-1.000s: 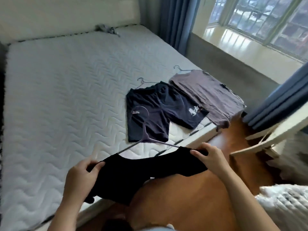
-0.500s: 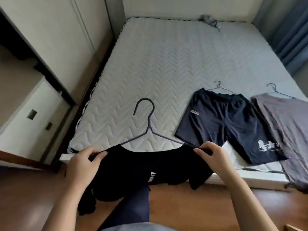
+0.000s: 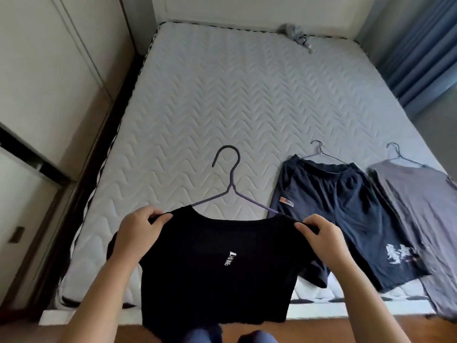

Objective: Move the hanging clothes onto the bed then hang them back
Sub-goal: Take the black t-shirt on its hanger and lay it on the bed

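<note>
Black fabric fills the near middle of the view: a black T-shirt (image 3: 217,263) with a small white logo on it is held up by its shoulders over the near edge of the bed (image 3: 210,107), its hem hanging down in front of the bed's foot. The left hand (image 3: 138,231) pinches the shirt's left shoulder between curled fingers and thumb, and the right hand (image 3: 321,238) pinches the right shoulder the same way, so both hands are closed on the cloth and hold it spread between them. A thin dark hanger (image 3: 231,186) sits inside the neck opening, its arms running under the shoulders and its hook pointing away over the white quilted mattress. To the right, near the foot of the bed, a pair of navy shorts (image 3: 341,219) lies flat on the mattress with a white print on one leg, its own wire hanger (image 3: 319,154) showing at the waistband. Just beside the shorts, further right, a grey shirt (image 3: 420,219) lies flat on another hanger (image 3: 398,154), its lower part draping over the bed's near edge. At the far end, by the pale headboard, lies a small grey crumpled cloth (image 3: 291,30). Pale cupboard doors (image 3: 49,82) stand along the left, a blue curtain (image 3: 420,45) hangs at the far right, and wooden floor (image 3: 346,328) shows at the near edge.
</note>
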`<state>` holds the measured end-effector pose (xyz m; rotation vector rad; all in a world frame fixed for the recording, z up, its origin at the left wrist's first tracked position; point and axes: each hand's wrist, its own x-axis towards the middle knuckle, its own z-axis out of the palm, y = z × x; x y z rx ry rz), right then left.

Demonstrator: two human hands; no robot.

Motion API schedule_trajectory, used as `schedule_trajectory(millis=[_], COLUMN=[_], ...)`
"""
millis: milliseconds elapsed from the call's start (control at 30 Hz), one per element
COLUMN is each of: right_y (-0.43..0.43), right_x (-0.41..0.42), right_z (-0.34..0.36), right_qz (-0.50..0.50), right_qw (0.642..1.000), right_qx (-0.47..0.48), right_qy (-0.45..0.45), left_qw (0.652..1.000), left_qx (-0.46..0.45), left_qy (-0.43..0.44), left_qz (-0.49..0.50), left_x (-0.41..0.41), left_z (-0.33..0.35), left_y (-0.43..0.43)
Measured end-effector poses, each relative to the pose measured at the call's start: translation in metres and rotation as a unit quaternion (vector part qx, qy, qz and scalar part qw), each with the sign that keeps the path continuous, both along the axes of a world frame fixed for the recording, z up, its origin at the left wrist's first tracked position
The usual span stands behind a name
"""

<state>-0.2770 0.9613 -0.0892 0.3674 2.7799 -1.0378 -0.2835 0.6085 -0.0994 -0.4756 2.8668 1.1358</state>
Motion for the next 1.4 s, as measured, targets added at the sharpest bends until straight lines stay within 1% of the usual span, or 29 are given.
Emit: schedule_trajectory(millis=[100,267,333,433,533,700,767,967,1033,1133,1200,1233,1300,1367,1400], right_y=[0.012,0.036,0.049,0.067,0.075,0.081,0.084,0.093,0.097,0.107,0.107,0.105,0.099,0.094,0.094], right_x=[-0.021,-0.064,-0.084,-0.113,-0.151,-0.233,-0.267,-0.379,-0.411,-0.444,-0.449,-0.447,-0.442,-0.439,-0.44], right_z=[-0.015,-0.052,-0.07,-0.102,-0.133,-0.176,-0.193,-0.248,-0.271,-0.317,-0.354,-0.371,-0.396,-0.407,-0.41], right_qz=[0.005,0.006,-0.006,-0.018,-0.018,-0.013,-0.005,-0.071,-0.081,-0.088,-0.097,-0.108,-0.124,-0.123,-0.12], right_qw=[0.999,0.996,0.992,0.98,0.974,0.98,0.983,0.993,0.992,0.989,0.986,0.983,0.971,0.959,0.957], right_qx=[0.025,0.047,0.061,0.072,0.082,0.106,0.111,0.062,0.052,0.035,0.066,0.111,0.203,0.249,0.256], right_qy=[-0.028,-0.075,-0.11,-0.184,-0.211,-0.17,-0.148,-0.076,-0.077,-0.112,-0.12,-0.095,-0.01,0.053,0.063], left_qw=[1.0,0.999,0.998,0.991,0.984,0.973,0.97,0.983,0.982,0.975,0.974,0.976,0.981,0.981,0.98], left_qx=[0.0,-0.029,-0.047,-0.075,-0.099,-0.138,-0.137,-0.041,-0.008,0.062,0.057,0.049,0.06,0.078,0.081], left_qy=[-0.002,-0.002,-0.028,-0.103,-0.136,-0.158,-0.164,-0.173,-0.185,-0.208,-0.215,-0.209,-0.183,-0.174,-0.176], left_qz=[-0.017,-0.016,-0.02,-0.035,-0.053,-0.101,-0.113,-0.034,-0.025,-0.04,-0.042,-0.037,-0.03,-0.033,-0.036], left_x=[-0.036,-0.077,-0.093,-0.12,-0.158,-0.235,-0.268,-0.375,-0.41,-0.453,-0.467,-0.47,-0.47,-0.469,-0.47], left_z=[-0.02,-0.052,-0.07,-0.098,-0.125,-0.174,-0.196,-0.258,-0.281,-0.323,-0.351,-0.361,-0.375,-0.378,-0.379], left_y=[0.008,0.03,0.04,0.052,0.061,0.066,0.065,0.073,0.076,0.084,0.088,0.088,0.088,0.086,0.084])
